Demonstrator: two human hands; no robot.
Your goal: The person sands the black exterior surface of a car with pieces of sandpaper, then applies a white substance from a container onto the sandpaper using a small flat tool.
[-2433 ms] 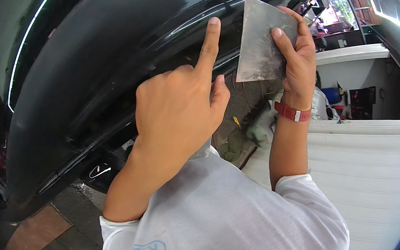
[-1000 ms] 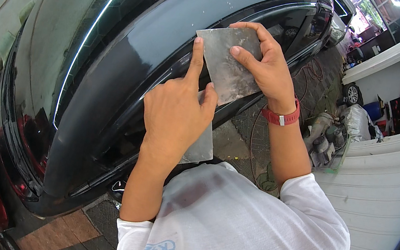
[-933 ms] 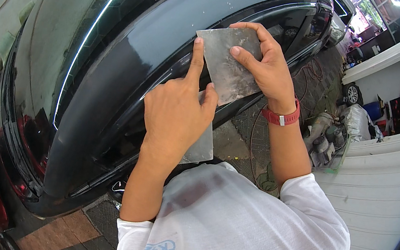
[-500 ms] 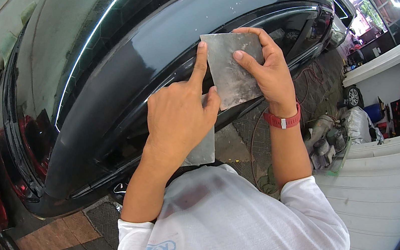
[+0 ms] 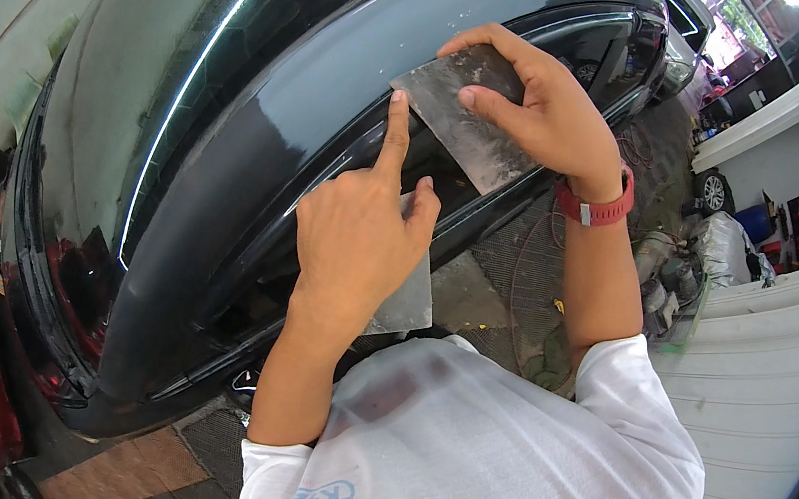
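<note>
The right hand (image 5: 548,118) pinches a thin, stiff-looking grey scraper (image 5: 467,122) by its far edge, flat against the black car (image 5: 257,180). The left hand (image 5: 361,234), forefinger out, points beside its left corner and seems to clasp a second sheet (image 5: 403,300), half hidden.

— What's the sheet (image 5: 466,127) like?
— Grey, thin, scuffed, roughly square, tilted so one corner points left. It lies flat against the black car body (image 5: 226,186), up by the window edge.
— And the second one?
— A paler grey sheet (image 5: 403,296), lower down, mostly hidden; only its lower right corner shows, near the glossy panel.
</note>
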